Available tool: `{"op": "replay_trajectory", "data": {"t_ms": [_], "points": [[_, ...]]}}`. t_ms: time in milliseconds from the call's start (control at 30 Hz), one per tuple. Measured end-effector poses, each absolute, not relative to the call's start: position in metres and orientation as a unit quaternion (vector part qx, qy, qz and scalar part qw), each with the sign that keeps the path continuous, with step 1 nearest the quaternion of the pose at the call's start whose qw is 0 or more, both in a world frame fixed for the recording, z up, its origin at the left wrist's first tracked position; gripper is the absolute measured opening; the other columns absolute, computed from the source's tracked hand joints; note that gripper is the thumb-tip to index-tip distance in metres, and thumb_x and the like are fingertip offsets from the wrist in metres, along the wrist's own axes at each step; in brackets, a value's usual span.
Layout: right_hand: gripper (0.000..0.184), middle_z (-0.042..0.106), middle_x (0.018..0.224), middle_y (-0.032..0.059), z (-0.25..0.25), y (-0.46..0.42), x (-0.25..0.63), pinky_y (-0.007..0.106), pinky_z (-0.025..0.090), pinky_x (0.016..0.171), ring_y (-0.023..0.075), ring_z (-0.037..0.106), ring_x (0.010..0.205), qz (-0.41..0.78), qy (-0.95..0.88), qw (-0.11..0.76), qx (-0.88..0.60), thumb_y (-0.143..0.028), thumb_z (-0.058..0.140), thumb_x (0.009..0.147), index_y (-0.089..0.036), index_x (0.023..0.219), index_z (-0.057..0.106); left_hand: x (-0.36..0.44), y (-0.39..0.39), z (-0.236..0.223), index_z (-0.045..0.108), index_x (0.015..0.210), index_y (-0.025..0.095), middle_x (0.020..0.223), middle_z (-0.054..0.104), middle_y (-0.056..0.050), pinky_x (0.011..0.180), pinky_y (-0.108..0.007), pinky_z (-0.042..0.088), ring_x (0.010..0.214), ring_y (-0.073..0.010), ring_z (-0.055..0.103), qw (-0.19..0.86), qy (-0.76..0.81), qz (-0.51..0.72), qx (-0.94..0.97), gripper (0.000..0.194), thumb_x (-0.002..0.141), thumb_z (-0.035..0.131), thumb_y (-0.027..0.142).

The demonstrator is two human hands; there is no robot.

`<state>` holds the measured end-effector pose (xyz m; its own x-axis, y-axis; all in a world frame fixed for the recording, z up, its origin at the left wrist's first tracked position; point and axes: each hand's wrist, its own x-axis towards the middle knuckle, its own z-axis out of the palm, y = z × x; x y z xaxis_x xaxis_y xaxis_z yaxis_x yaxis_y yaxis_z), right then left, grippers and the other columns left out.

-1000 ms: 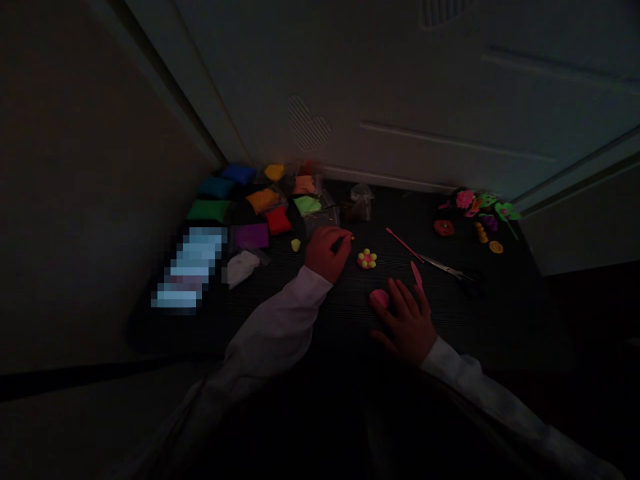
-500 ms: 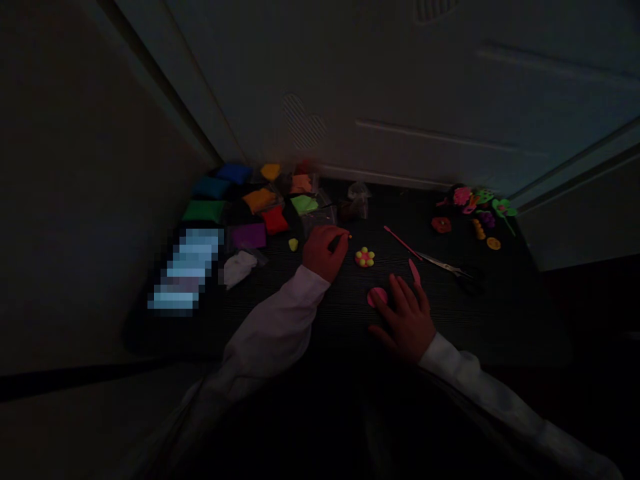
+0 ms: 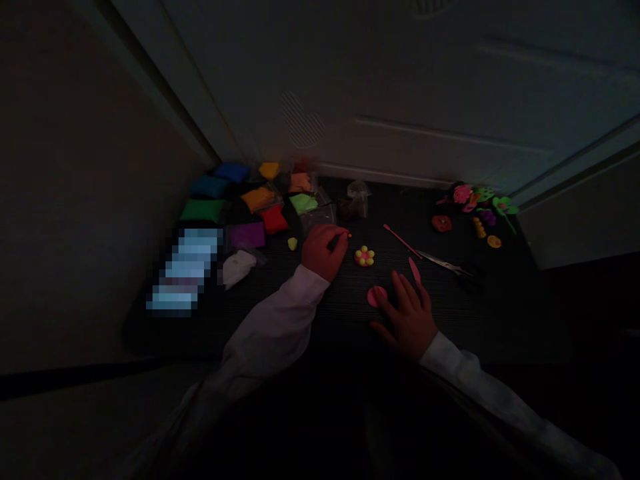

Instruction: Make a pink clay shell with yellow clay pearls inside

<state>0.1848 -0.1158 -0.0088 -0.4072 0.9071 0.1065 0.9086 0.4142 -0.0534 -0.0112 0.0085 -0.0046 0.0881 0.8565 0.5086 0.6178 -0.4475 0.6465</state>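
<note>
My left hand (image 3: 324,253) is closed in a pinch above the dark table, thumb and forefinger together. A tiny orange ball (image 3: 350,235) shows right at those fingertips; I cannot tell whether they grip it. Just to the right lies a small flower (image 3: 365,257) with yellow balls around a pink middle. My right hand (image 3: 407,317) is spread palm down, one finger on a flat pink clay disc (image 3: 377,297). Beyond its fingers lie a pink clay knife (image 3: 415,269) and a thin pink stick tool (image 3: 401,241). A yellow clay lump (image 3: 293,244) sits left of my left hand.
Scissors (image 3: 445,265) lie right of the stick. Clay packets, such as a red one (image 3: 275,219) and a white one (image 3: 239,268), fill the left side near a blurred lit screen (image 3: 185,270). Finished clay shapes (image 3: 463,194) cluster at the back right, before a wall (image 3: 400,87).
Both hands stay almost where they were. The right fingers have shifted very slightly over the pink disc, and the whole view has moved a little.
</note>
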Motion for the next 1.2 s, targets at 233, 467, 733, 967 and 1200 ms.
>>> {"op": "replay_trajectory", "data": {"t_ms": [233,467,733,967,1200], "points": [[0.059,0.027,0.143,0.0168,-0.0092,-0.1164,0.185,0.052,0.018,0.102,0.0314,0.027,0.131,-0.007,-0.835,0.06,-0.548,-0.057,0.042,0.079,-0.027,0.13,0.041,-0.0115,0.0081,-0.0037,0.059,0.088,0.012,0.089,0.062,-0.004,0.076,-0.035,0.049,0.085,-0.0147,0.059,0.136,0.506,0.446,0.725,0.02,0.084,0.05,0.029],[0.058,0.026,0.143,0.0182,-0.0066,-0.1163,0.1846,0.053,0.02,0.102,0.0318,0.025,0.132,-0.009,-0.83,0.057,-0.554,-0.056,0.041,0.08,-0.026,0.129,0.042,-0.0117,0.008,-0.0042,0.059,0.088,0.012,0.089,0.062,-0.004,0.076,-0.035,0.049,0.085,-0.0147,0.059,0.134,0.508,0.446,0.725,0.019,0.084,0.051,0.029],[0.056,0.027,0.143,0.019,-0.0065,-0.1175,0.1847,0.054,0.021,0.101,0.0327,0.026,0.131,-0.016,-0.827,0.059,-0.559,-0.054,0.042,0.08,-0.026,0.129,0.042,-0.0116,0.0086,-0.0052,0.059,0.088,0.012,0.089,0.062,-0.004,0.076,-0.035,0.049,0.085,-0.0147,0.059,0.134,0.511,0.443,0.724,0.019,0.084,0.051,0.029],[0.056,0.028,0.143,0.0188,-0.0068,-0.1168,0.1848,0.053,0.021,0.101,0.0327,0.027,0.131,-0.017,-0.822,0.061,-0.566,-0.054,0.043,0.08,-0.025,0.129,0.043,-0.0115,0.0085,-0.0049,0.059,0.087,0.012,0.089,0.061,-0.004,0.076,-0.035,0.049,0.085,-0.0147,0.059,0.133,0.512,0.443,0.723,0.019,0.084,0.051,0.028],[0.059,0.029,0.143,0.0193,-0.0079,-0.1169,0.1851,0.053,0.021,0.102,0.0328,0.026,0.131,-0.012,-0.816,0.068,-0.574,-0.055,0.042,0.08,-0.022,0.129,0.043,-0.0112,0.0075,-0.0023,0.059,0.087,0.012,0.087,0.062,-0.004,0.076,-0.035,0.049,0.085,-0.0147,0.059,0.137,0.513,0.447,0.72,0.019,0.084,0.051,0.028]]}}
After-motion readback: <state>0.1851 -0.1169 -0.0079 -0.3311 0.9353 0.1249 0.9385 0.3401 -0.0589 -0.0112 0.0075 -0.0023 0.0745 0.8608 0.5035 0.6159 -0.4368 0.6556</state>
